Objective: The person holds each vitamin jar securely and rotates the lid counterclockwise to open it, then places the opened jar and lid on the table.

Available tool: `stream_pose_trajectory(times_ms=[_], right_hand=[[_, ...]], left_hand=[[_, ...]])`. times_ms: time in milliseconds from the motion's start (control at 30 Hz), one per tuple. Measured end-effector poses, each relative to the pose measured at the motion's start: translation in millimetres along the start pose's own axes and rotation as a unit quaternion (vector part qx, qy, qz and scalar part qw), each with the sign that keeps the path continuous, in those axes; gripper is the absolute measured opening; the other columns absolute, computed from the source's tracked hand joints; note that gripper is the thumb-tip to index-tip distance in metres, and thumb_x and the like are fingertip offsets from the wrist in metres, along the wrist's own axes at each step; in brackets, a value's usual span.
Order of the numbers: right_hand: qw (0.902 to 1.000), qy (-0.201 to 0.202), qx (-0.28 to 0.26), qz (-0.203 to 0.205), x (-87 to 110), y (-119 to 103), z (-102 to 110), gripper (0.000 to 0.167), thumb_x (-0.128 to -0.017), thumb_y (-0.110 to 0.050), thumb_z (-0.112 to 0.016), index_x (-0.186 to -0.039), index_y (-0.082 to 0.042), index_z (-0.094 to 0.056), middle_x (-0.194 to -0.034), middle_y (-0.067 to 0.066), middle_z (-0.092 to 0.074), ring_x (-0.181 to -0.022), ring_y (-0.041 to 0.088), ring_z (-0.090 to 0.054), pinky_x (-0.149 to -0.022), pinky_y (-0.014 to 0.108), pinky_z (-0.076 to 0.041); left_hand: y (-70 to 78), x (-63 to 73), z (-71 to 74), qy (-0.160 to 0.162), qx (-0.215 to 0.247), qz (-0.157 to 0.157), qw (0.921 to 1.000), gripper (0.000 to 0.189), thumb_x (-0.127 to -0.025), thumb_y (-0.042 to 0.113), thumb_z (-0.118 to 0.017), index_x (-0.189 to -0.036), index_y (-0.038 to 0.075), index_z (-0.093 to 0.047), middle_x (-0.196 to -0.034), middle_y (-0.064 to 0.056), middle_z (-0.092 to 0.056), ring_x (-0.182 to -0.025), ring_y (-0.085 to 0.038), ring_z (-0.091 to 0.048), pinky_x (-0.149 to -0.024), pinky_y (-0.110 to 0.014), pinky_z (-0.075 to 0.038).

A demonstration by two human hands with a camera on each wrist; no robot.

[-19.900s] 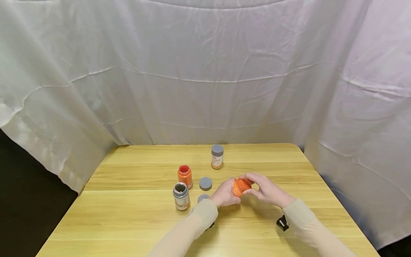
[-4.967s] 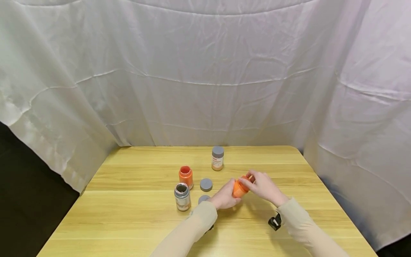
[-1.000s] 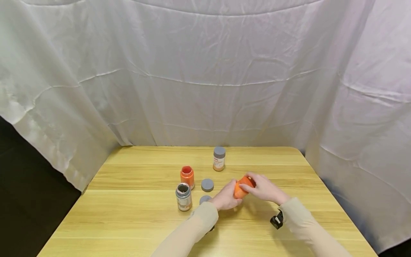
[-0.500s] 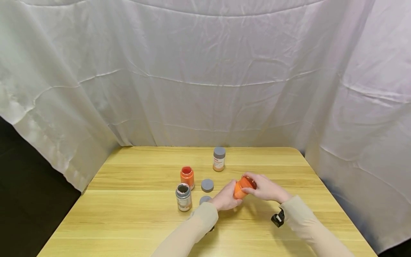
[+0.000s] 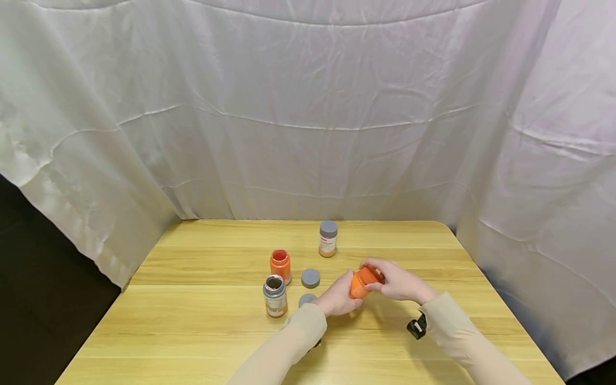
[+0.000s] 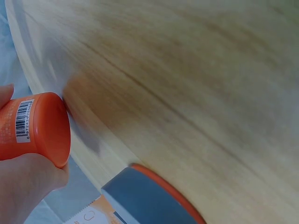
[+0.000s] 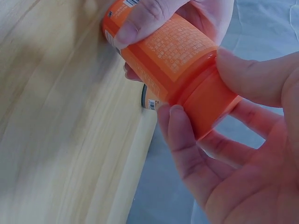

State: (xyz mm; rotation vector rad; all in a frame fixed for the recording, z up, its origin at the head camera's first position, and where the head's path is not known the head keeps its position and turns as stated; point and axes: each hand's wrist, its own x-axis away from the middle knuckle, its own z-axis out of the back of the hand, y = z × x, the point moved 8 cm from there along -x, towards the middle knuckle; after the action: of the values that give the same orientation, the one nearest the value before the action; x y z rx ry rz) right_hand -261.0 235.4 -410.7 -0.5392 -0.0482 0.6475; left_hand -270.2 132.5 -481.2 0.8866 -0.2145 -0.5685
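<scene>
My left hand (image 5: 340, 295) grips the body of an orange jar (image 5: 359, 286), held tilted above the table. In the right wrist view its thumb lies along the printed side of the jar. The fingers and thumb of my right hand (image 5: 394, 282) are curled round the jar's orange cap (image 7: 210, 103), the thumb at the shoulder. The left wrist view shows the jar's smooth base beside a barcode label (image 6: 23, 121). Left of my hands lie two grey lids: a farther lid (image 5: 310, 278) and a nearer lid (image 5: 306, 299), partly hidden by my left wrist.
On the wooden table (image 5: 192, 331), an uncapped orange jar (image 5: 280, 264) stands behind an uncapped grey jar (image 5: 275, 297), both left of the lids. A grey-capped jar (image 5: 328, 239) with a white label stands farther back. A pale curtain (image 5: 308, 133) hangs around the table.
Over the last second my right thumb has shifted down across the cap, exposing more of it, while my left hand keeps its hold. The other jars and the lids have stayed put.
</scene>
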Motion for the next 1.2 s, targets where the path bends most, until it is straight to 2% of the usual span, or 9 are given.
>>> stream_pose_trajectory(times_ms=[367, 567, 733, 867, 1067, 1200], right_hand=[[0.9999, -0.008, 0.010, 0.007, 0.8, 1.5, -1.4, 0.038, -0.088, -0.011, -0.075, -0.123, -0.009, -0.061, -0.098, 0.000, -0.066, -0.078, 0.008, -0.053, -0.071, 0.024, -0.045], [0.9994, -0.019, -0.025, 0.012, 2.3, 3.8, -3.1, 0.042, -0.088, -0.007, -0.075, -0.127, -0.008, -0.060, -0.112, 0.009, -0.067, -0.071, 0.005, -0.051, -0.067, 0.023, -0.046], [0.9986, -0.020, -0.044, 0.020, 3.6, 3.1, -3.3, 0.043, -0.087, -0.005, -0.074, -0.127, -0.008, -0.059, -0.114, 0.011, -0.066, -0.064, 0.002, -0.047, -0.062, 0.021, -0.046], [0.9986, -0.011, -0.044, 0.029, 3.3, 2.8, -3.4, 0.036, -0.091, -0.013, -0.073, -0.125, -0.009, -0.061, -0.111, 0.009, -0.067, -0.064, 0.002, -0.048, -0.062, 0.021, -0.046], [0.9987, 0.003, -0.045, 0.024, 3.2, 2.2, -2.9, 0.027, -0.098, -0.028, -0.066, -0.121, -0.014, -0.063, -0.114, 0.006, -0.068, -0.081, 0.007, -0.057, -0.071, 0.024, -0.050], [0.9989, 0.016, -0.036, 0.027, 3.3, 1.1, -2.7, 0.021, -0.101, -0.027, -0.061, -0.119, -0.015, -0.064, -0.117, 0.004, -0.068, -0.097, 0.012, -0.061, -0.080, 0.028, -0.053]], left_hand=[[1.6, 2.1, 0.4, 0.000, 0.004, 0.004, 1.0000, 0.048, -0.084, 0.004, -0.075, -0.124, 0.008, -0.048, -0.104, -0.001, -0.058, -0.090, -0.010, -0.054, -0.087, -0.028, -0.046], [3.1, 3.6, 1.2, -0.002, 0.005, 0.004, 1.0000, 0.051, -0.085, 0.005, -0.075, -0.127, 0.007, -0.047, -0.106, -0.002, -0.059, -0.091, -0.010, -0.054, -0.088, -0.029, -0.046], [3.8, 4.1, 1.4, -0.002, 0.004, 0.003, 1.0000, 0.051, -0.085, 0.005, -0.075, -0.127, 0.007, -0.047, -0.106, -0.002, -0.059, -0.090, -0.010, -0.054, -0.086, -0.028, -0.046], [4.2, 4.0, 1.3, -0.004, 0.009, -0.001, 1.0000, 0.051, -0.085, 0.004, -0.074, -0.127, 0.007, -0.047, -0.107, -0.002, -0.059, -0.090, -0.009, -0.053, -0.085, -0.027, -0.046], [2.5, 2.8, -1.0, -0.012, 0.014, 0.001, 0.9998, 0.049, -0.086, 0.005, -0.074, -0.126, 0.008, -0.046, -0.107, -0.002, -0.058, -0.089, -0.009, -0.053, -0.082, -0.025, -0.046], [2.1, 1.8, -1.2, -0.008, 0.003, -0.002, 1.0000, 0.050, -0.086, 0.006, -0.074, -0.128, 0.007, -0.046, -0.109, -0.003, -0.058, -0.091, -0.010, -0.054, -0.084, -0.025, -0.047]])
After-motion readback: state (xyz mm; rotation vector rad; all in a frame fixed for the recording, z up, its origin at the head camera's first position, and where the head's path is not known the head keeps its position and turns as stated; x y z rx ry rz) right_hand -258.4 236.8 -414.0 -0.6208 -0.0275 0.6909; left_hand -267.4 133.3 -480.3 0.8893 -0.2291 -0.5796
